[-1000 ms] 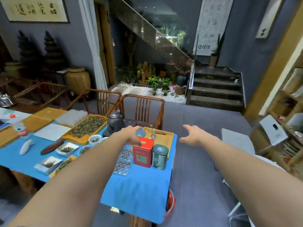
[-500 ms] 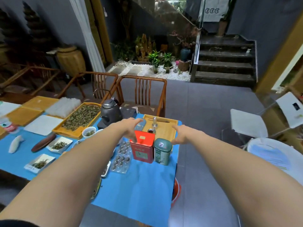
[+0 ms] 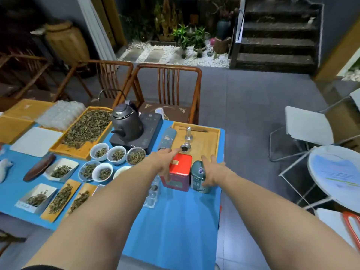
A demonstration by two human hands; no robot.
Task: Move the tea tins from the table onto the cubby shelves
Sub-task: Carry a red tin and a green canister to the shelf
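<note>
On the blue table (image 3: 175,221), the left hand (image 3: 164,160) spreads open against the red tin (image 3: 178,173); the right hand (image 3: 213,170) spreads open against the green tin (image 3: 197,177) beside it, neither gripped. Behind the tins sits a wooden tray (image 3: 206,141); left of that, a kettle (image 3: 125,123).

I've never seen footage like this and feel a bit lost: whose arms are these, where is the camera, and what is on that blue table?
The camera sits on a person's head and looks forward and down, so the two bare arms are the wearer's own. No machine is involved. The left hand reaches around the red tea tin, and the right hand is at the green tea tin beside it; neither tin is lifted yet. Both stand on a table with a blue cloth, near a dark kettle, a wooden tray, and small white bowls of loose tea leaves.
</note>
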